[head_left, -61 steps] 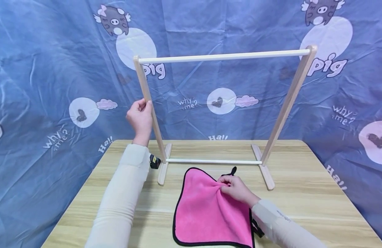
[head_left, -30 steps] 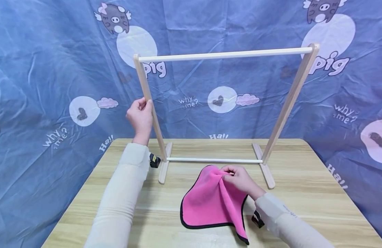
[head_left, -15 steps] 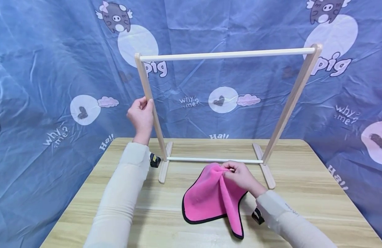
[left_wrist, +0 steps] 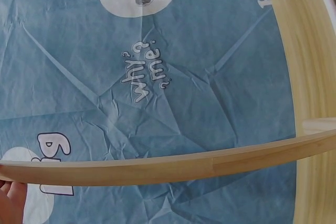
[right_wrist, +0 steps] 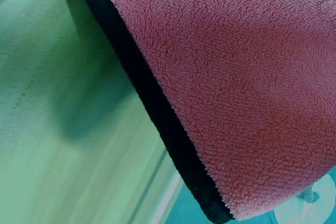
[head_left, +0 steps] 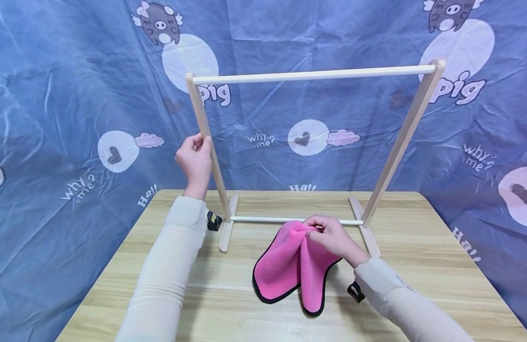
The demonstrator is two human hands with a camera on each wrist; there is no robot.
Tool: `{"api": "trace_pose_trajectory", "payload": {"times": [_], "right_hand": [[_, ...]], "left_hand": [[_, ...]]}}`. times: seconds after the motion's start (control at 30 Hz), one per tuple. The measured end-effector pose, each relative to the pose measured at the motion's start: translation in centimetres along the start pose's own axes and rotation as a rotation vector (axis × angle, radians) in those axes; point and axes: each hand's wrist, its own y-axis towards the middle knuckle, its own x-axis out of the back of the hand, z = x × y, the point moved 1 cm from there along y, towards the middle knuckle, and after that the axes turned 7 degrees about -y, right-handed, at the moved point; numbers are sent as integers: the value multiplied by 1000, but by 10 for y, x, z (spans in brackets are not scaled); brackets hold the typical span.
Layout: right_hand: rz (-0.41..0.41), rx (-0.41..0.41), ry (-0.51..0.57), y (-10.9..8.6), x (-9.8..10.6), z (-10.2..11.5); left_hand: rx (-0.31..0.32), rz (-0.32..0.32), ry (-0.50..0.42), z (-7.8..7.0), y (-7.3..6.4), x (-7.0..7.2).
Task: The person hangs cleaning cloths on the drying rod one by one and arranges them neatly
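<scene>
In the head view my left hand [head_left: 195, 159] pinches the left upright of a wooden rack [head_left: 199, 107] between thumb and fingers. The left wrist view shows that same wooden upright [left_wrist: 157, 172] with my fingertips at its left end. My right hand [head_left: 329, 235] pinches a pink cloth [head_left: 285, 266] with black edging near its middle. The cloth hangs in folds below the hand, in front of the rack's lower bar. Its fuzzy pink surface [right_wrist: 226, 77] fills much of the right wrist view, where the hand itself is hidden.
The rack's white top rod [head_left: 315, 75] spans two uprights, and its right foot [head_left: 366, 232] stands on the wooden table [head_left: 417, 285]. Behind hangs a blue curtain [head_left: 263, 42] with pig prints. A black wrist camera [head_left: 355, 290] sits under the right sleeve.
My right hand has raised the pink cloth and moved it slightly toward the rack. The cloth, spread out before, now droops in folds. My left hand stays on the upright.
</scene>
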Motion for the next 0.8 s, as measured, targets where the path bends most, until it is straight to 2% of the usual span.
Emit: {"api": "trace_pose_trajectory", "payload": {"times": [0.23, 0.47, 0.8], "right_hand": [[-17, 24, -45, 2, 5, 9], [-12, 49, -47, 6, 11, 17], [-45, 114, -99, 11, 17, 25]], "left_hand": [[-5, 1, -9, 1, -1, 1], [-13, 4, -14, 0, -2, 0], [-7, 6, -14, -1, -3, 1]]}}
